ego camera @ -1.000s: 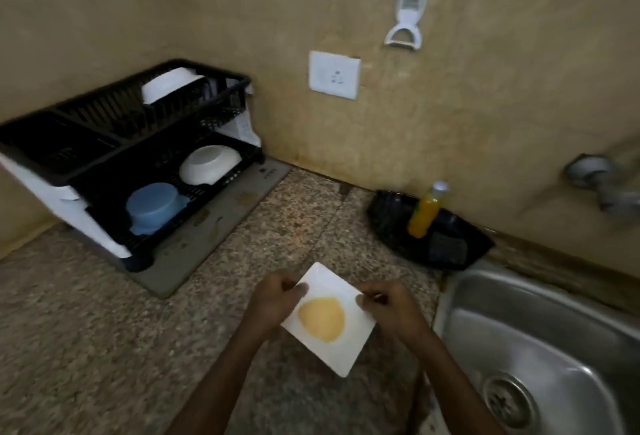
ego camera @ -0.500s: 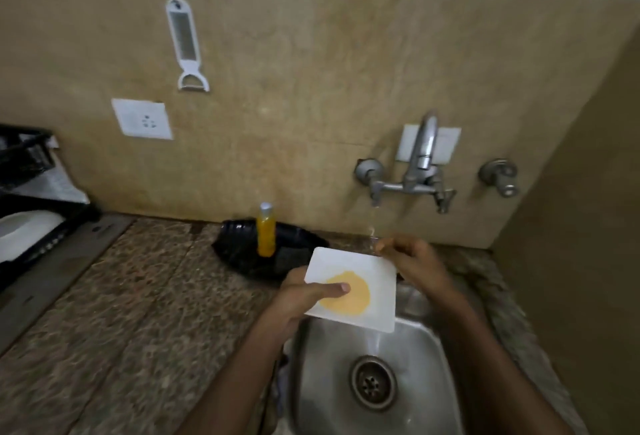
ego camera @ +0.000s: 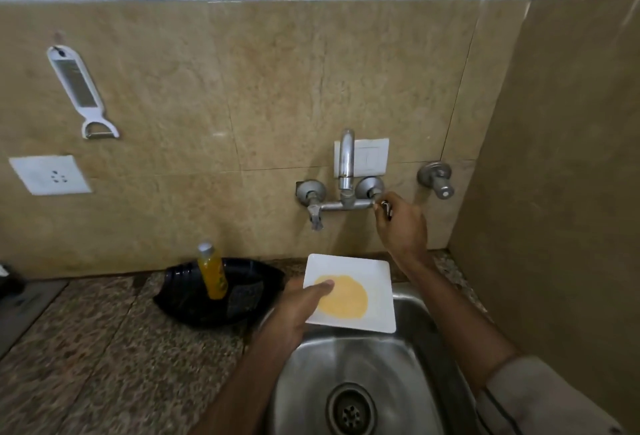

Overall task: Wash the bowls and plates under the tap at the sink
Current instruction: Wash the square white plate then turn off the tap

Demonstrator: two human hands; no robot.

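A square white plate [ego camera: 375,282] with a round yellow smear in its middle is held over the back of the steel sink [ego camera: 408,365]. My left hand [ego camera: 298,306] grips the plate by its left edge, thumb on top. My right hand [ego camera: 401,227] is raised to the wall tap [ego camera: 346,171] and closed around the tap's right handle, which it mostly hides. No water is visible at the spout. The sink's drain [ego camera: 350,408] shows below the plate.
A black tray [ego camera: 194,299] with an orange bottle [ego camera: 212,272] sits on the granite counter left of the sink. A second valve [ego camera: 436,180] sticks out right of the tap. A wall socket [ego camera: 50,175] and a hanging peeler [ego camera: 81,92] are at the left. A side wall closes in on the right.
The view swung right from the dish rack to the sink. The plate came over the basin. My right hand let go of the plate and rose to the tap's right handle.
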